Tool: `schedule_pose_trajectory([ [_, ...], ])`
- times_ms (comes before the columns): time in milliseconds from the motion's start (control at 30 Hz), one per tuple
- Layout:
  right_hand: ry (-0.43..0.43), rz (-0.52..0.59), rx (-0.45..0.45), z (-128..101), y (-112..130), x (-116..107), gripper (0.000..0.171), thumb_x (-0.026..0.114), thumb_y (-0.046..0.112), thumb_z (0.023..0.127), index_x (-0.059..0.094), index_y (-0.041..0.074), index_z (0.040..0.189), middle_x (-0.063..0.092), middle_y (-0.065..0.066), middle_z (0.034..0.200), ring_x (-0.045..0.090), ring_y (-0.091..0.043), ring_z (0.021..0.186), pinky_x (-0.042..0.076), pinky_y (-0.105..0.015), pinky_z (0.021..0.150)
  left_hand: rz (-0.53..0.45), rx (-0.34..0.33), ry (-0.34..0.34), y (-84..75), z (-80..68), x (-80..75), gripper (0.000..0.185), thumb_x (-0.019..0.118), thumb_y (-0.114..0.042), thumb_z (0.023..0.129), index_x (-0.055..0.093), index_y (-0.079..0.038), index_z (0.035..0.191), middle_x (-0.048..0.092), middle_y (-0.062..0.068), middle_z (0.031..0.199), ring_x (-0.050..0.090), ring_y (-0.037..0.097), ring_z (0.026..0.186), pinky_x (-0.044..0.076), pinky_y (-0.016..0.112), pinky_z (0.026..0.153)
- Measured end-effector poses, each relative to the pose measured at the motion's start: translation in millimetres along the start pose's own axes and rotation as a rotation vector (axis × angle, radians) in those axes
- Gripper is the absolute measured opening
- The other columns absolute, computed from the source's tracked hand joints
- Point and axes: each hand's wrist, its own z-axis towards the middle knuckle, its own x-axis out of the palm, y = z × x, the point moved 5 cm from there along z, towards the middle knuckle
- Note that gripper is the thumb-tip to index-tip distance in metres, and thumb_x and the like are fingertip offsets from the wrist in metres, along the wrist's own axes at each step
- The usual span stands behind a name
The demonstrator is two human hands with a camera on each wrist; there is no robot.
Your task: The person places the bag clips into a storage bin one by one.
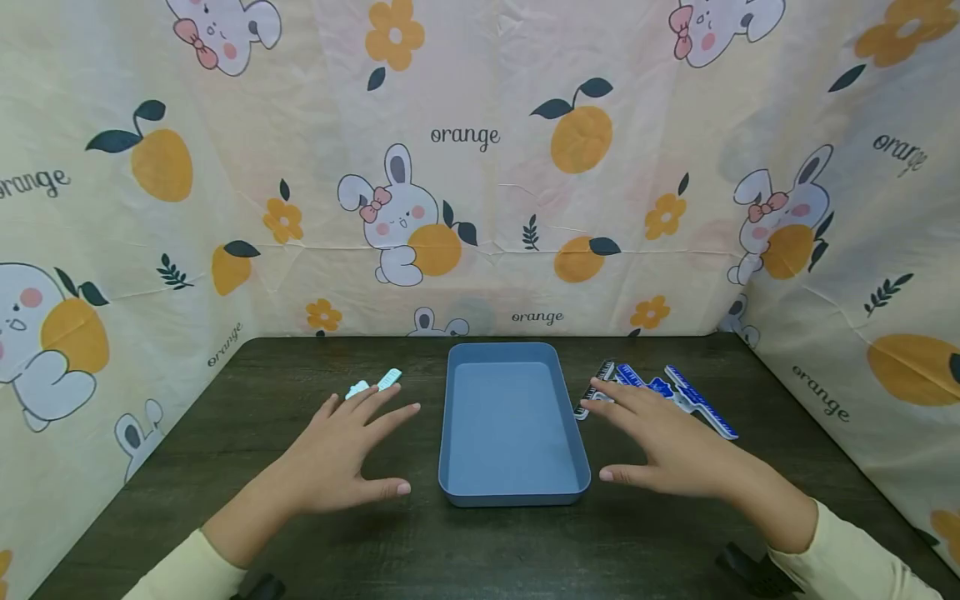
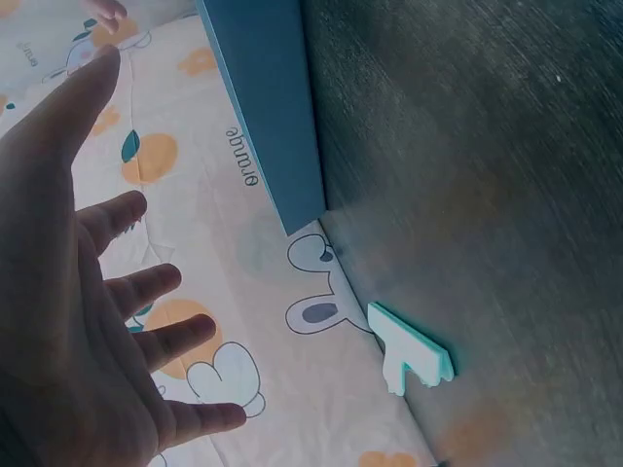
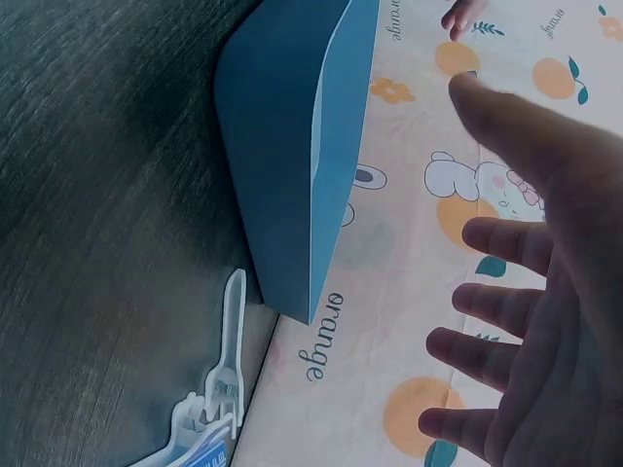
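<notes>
Work barely begun, it seems: left hand (image 1: 333,462) and right hand (image 1: 667,433) flank the blue tray (image 1: 514,433).
Their fingers are spread, gripping nothing; mint-green plastic (image 1: 390,379) lies left of the tray, ruler-marked plastic pieces (image 1: 701,402) right of it. None is in hand, so all handling looks left.

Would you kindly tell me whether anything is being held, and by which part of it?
Nothing is held: the left grip and the right grip are both empty, one on either side of the shallow, rectangular blue tray.
</notes>
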Motion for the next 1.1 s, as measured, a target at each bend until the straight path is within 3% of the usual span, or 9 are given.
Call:
schedule_pose_trajectory([
  [200, -0.016, -0.004, 0.025, 0.6, -3.7, -1.2, 0.066, 0.074, 0.035, 0.086, 0.049, 0.010, 0.142, 0.038, -0.016, 0.151, 0.042, -0.039, 0.132, 0.038, -0.061, 0.101, -0.042, 0.006, -0.041, 1.8, 1.7, 1.8, 0.085, 0.052, -0.076, 0.080, 0.039, -0.029, 0.150, 0.032, 0.006, 0.155, 0.037, 0.032, 0.137, 0.031, 0.070, 0.100],
  [367, -0.016, 0.008, 0.066, 1.2, -9.5, -0.2, 0.063, 0.075, 0.031, 0.086, 0.051, 0.009, 0.140, 0.040, -0.017, 0.149, 0.043, -0.039, 0.131, 0.040, -0.060, 0.100, -0.068, 0.021, -0.069, 3.0, 5.5, 3.7, 0.083, 0.055, -0.073, 0.082, 0.042, -0.026, 0.149, 0.037, 0.008, 0.153, 0.040, 0.031, 0.135, 0.037, 0.066, 0.099],
  [600, -0.083, -0.032, 0.062, 2.8, -16.8, -1.0, 0.058, 0.077, 0.027, 0.083, 0.057, 0.004, 0.132, 0.046, -0.020, 0.143, 0.048, -0.039, 0.125, 0.044, -0.058, 0.097, -0.135, 0.027, -0.117, 3.9, 10.7, 6.5, 0.074, 0.070, -0.054, 0.083, 0.047, -0.021, 0.146, 0.044, 0.010, 0.147, 0.047, 0.034, 0.129, 0.042, 0.061, 0.097],
  [767, -0.090, -0.025, 0.083, 2.7, -22.1, -1.9, 0.052, 0.077, 0.023, 0.082, 0.060, 0.004, 0.128, 0.049, -0.022, 0.140, 0.048, -0.040, 0.124, 0.043, -0.058, 0.097, -0.148, 0.030, -0.149, 2.7, 13.3, 9.0, 0.065, 0.071, -0.047, 0.085, 0.053, -0.019, 0.141, 0.050, 0.011, 0.141, 0.049, 0.033, 0.126, 0.044, 0.058, 0.096],
  [1100, -0.126, -0.054, 0.094, 1.1, -32.4, -7.8, 0.040, 0.079, 0.016, 0.081, 0.067, 0.003, 0.116, 0.061, -0.018, 0.124, 0.056, -0.038, 0.114, 0.048, -0.057, 0.092, -0.201, 0.012, -0.207, -2.8, 21.7, 12.0, 0.048, 0.073, -0.040, 0.085, 0.065, -0.016, 0.125, 0.057, -0.002, 0.120, 0.057, 0.018, 0.108, 0.052, 0.042, 0.085],
])
